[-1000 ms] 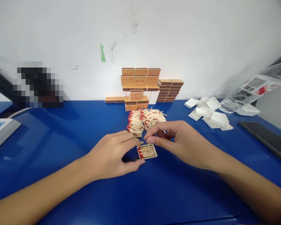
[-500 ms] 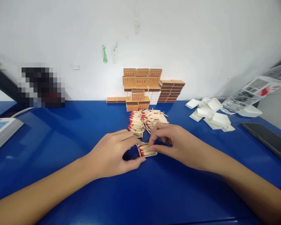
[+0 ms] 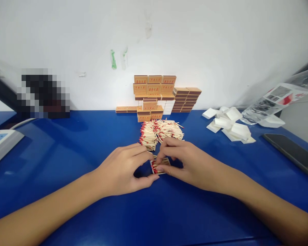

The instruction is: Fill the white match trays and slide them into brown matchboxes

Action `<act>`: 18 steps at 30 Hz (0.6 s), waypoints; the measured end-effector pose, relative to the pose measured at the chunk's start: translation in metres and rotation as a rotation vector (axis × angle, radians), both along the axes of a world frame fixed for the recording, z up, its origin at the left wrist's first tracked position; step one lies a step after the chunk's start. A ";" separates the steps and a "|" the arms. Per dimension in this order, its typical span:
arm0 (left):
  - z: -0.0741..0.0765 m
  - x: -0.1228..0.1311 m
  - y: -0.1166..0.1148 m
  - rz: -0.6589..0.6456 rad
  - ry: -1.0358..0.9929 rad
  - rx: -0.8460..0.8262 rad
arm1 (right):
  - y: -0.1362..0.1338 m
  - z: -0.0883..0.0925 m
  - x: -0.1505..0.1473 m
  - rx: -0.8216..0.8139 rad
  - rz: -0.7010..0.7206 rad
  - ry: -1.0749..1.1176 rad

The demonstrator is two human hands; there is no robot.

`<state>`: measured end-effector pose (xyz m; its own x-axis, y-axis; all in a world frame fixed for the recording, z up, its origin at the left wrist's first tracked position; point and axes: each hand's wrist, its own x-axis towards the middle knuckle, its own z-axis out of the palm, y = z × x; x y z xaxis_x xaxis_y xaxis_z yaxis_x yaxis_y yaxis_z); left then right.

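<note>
Head view: both hands close on a small matchbox tray (image 3: 159, 166) on the blue counter (image 3: 66, 153).

The tray is a shallow white card drawer packed with pale wooden matches, their red heads all at the end toward the left hand (image 3: 123, 171). That hand's fingers (image 3: 143, 155) and thumb pinch this red-headed end. The right hand (image 3: 190, 164) grips the other end, its fingers (image 3: 169, 147) arched over the top and its thumb along the near edge, so most of the tray is hidden between the two sets of fingertips. Just beyond the fingers lies a loose pile of matches (image 3: 160, 131), and farther beyond, against the wall, stacked orange matchboxes (image 3: 154, 89). Well off past the right fingers sit empty white trays (image 3: 229, 124).
</note>
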<state>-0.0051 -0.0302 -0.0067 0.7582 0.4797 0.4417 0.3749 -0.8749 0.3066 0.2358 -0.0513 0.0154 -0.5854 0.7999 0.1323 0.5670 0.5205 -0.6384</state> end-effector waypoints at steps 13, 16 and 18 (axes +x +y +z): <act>0.000 0.000 0.001 0.012 0.020 -0.003 | -0.001 0.004 0.003 0.058 0.105 0.005; 0.001 0.000 0.000 0.016 0.046 -0.021 | -0.005 0.003 0.001 0.113 0.161 -0.004; 0.001 0.000 0.000 0.012 0.049 -0.033 | -0.006 0.004 0.002 0.153 0.171 -0.022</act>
<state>-0.0051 -0.0299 -0.0056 0.7724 0.5029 0.3879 0.4008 -0.8597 0.3166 0.2374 -0.0572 0.0190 -0.7147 0.6606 0.2300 0.4756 0.7000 -0.5328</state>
